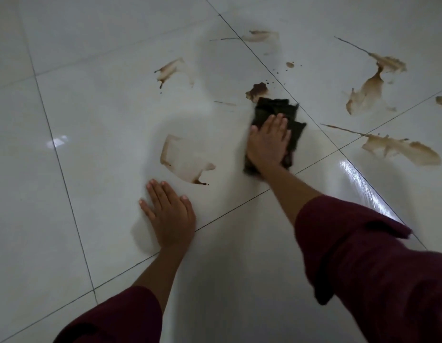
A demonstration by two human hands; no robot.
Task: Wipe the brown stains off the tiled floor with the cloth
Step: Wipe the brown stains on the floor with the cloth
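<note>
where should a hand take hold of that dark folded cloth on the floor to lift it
Probably the far end of the dark folded cloth, coming from above near the small dark brown stain. That end lies flat and uncovered on the white tiled floor, while the right hand presses flat over the near half. A pinching grip on its loose far edge suits it.

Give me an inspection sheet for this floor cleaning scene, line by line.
Surface: white tiled floor, glossy, with several brown stains.
Job's things: dark cloth flat on the floor; dark stain at its far edge; faint ring stain unwiped.
Clutter: nothing seen.
Grippers: right hand pressed flat on the cloth; left hand flat on a bare tile.
Cables: nothing seen.
Surroundings: only floor and maroon sleeves.
</note>
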